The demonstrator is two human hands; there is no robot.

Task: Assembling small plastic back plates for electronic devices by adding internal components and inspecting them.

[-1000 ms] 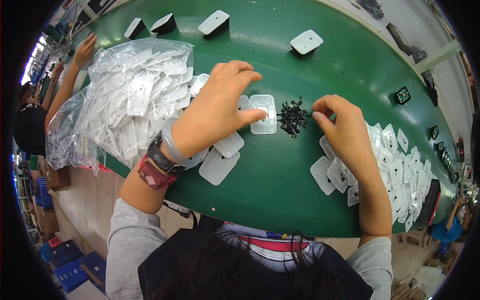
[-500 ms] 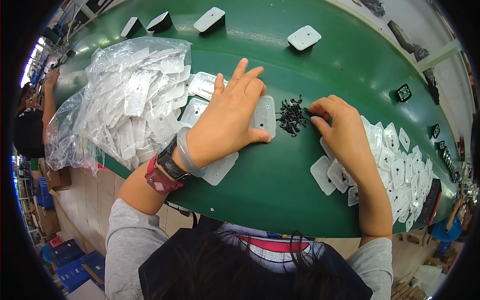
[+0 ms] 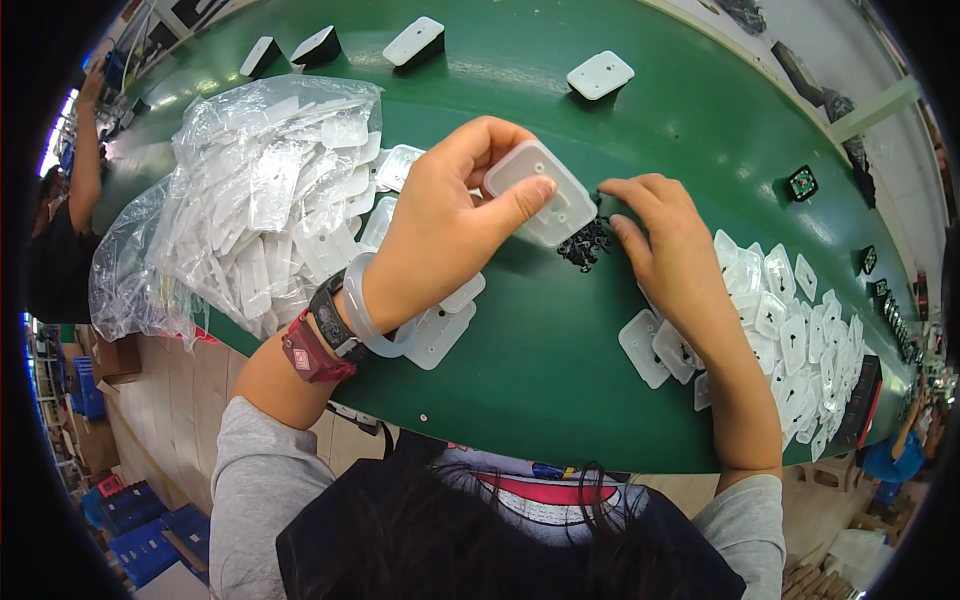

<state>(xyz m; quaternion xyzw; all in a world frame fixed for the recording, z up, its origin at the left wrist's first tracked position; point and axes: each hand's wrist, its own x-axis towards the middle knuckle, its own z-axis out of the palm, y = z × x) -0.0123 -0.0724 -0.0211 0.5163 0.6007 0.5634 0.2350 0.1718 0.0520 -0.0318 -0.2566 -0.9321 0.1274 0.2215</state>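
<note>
My left hand (image 3: 450, 225) holds a small clear plastic tray (image 3: 540, 192) lifted off the green belt (image 3: 560, 370), thumb on its top face. My right hand (image 3: 665, 235) rests beside it, fingers curled over a small heap of tiny black parts (image 3: 585, 245) on the belt; I cannot tell whether it pinches one. A few clear trays (image 3: 440, 330) lie under my left wrist.
A big clear bag of white plastic trays (image 3: 250, 210) lies at the left. Many filled trays (image 3: 790, 330) spread at the right. Several white and black blocks (image 3: 600, 75) sit along the far side. Another person's arm (image 3: 85, 150) shows far left.
My left hand, which lay flat on a tray on the belt, has picked that tray up and tilted it. My right hand has stayed at the black parts.
</note>
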